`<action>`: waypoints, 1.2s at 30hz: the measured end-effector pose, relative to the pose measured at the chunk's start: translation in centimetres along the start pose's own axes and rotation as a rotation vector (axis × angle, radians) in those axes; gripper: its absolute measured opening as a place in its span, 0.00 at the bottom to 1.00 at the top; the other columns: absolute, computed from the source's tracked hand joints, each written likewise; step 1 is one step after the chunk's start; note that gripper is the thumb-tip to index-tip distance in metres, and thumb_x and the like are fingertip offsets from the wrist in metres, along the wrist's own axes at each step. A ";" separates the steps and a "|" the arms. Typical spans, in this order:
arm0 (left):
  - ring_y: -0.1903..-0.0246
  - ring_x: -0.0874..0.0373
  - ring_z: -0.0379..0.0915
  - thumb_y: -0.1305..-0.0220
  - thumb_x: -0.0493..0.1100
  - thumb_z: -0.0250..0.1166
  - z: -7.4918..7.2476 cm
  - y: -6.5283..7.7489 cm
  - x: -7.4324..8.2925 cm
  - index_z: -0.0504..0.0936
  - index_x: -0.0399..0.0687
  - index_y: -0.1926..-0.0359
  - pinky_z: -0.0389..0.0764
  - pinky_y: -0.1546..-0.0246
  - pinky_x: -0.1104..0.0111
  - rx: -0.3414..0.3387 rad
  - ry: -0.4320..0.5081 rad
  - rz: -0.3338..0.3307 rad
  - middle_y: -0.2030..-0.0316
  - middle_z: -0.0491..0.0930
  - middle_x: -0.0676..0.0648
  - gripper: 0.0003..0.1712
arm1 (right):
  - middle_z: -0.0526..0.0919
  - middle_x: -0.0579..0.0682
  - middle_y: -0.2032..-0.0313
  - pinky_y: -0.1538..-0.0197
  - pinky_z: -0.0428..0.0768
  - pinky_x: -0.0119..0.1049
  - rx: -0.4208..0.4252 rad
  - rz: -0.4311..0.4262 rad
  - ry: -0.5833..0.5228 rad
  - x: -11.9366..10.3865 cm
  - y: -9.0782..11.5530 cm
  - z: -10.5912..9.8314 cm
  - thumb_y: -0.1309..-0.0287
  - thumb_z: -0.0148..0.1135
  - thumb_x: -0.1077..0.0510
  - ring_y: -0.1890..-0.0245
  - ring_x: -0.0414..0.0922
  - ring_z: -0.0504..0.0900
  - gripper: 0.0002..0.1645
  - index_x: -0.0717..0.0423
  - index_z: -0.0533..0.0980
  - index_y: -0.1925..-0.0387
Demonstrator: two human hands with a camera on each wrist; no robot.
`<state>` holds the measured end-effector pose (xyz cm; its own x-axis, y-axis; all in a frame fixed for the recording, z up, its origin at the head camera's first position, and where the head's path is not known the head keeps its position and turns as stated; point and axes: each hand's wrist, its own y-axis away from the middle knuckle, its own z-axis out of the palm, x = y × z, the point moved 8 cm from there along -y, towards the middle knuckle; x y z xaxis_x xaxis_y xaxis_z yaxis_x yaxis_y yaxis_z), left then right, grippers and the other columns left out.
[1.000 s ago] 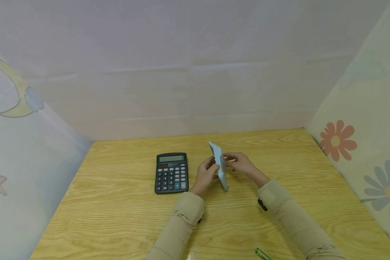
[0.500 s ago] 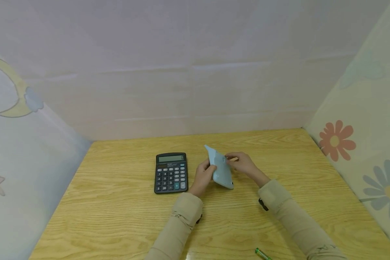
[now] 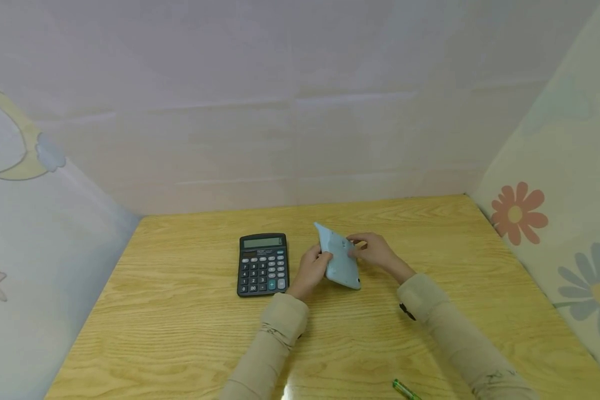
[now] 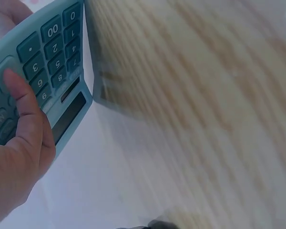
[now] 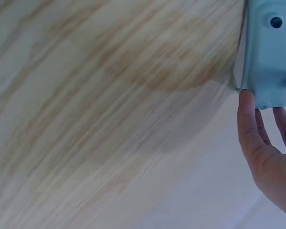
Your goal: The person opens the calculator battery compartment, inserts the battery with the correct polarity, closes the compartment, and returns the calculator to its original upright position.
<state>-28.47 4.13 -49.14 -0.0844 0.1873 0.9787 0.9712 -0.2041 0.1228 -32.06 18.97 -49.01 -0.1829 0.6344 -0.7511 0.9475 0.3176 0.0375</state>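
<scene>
Left hand (image 3: 310, 273) is gripping and right hand (image 3: 378, 251) is pinching the tilted blue calculator (image 3: 341, 265); handling is seemingly running midway, setting-down not yet happening

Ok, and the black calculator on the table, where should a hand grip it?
Probably by its two long side edges, coming from above and slightly from its left. The black calculator lies flat and face up, so pinching across its width should avoid pressing the keys, and the left hand is close by its right side.
</scene>
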 end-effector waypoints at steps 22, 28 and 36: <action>0.77 0.61 0.67 0.43 0.35 0.61 -2.6 0.1 -0.4 0.79 0.32 0.54 0.71 0.79 0.73 0.060 -0.273 0.001 0.75 0.73 0.46 0.15 | 0.76 0.58 0.59 0.60 0.77 0.43 0.046 -0.085 0.098 1.2 -0.3 0.2 0.49 0.65 0.57 0.63 0.52 0.78 0.24 0.64 0.75 0.50; 0.80 0.61 0.65 0.46 0.30 0.60 -2.3 0.2 -0.7 0.77 0.29 0.56 0.69 0.81 0.73 0.029 -0.314 0.014 0.77 0.71 0.47 0.15 | 0.77 0.59 0.58 0.61 0.77 0.41 0.056 -0.071 0.130 1.7 -0.2 0.0 0.48 0.65 0.58 0.65 0.48 0.77 0.24 0.65 0.74 0.49; 0.82 0.62 0.66 0.46 0.31 0.59 -2.0 0.1 -1.0 0.75 0.30 0.51 0.69 0.82 0.72 -0.007 -0.335 -0.035 0.76 0.75 0.46 0.19 | 0.77 0.58 0.61 0.62 0.76 0.41 0.068 -0.081 0.141 1.5 -0.1 -0.2 0.49 0.66 0.58 0.66 0.48 0.77 0.25 0.65 0.74 0.50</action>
<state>-28.69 2.00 -49.79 -0.0383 0.4990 0.8657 0.9674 -0.1986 0.1573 -32.53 20.02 -50.06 -0.2901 0.7027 -0.6496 0.9428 0.3263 -0.0680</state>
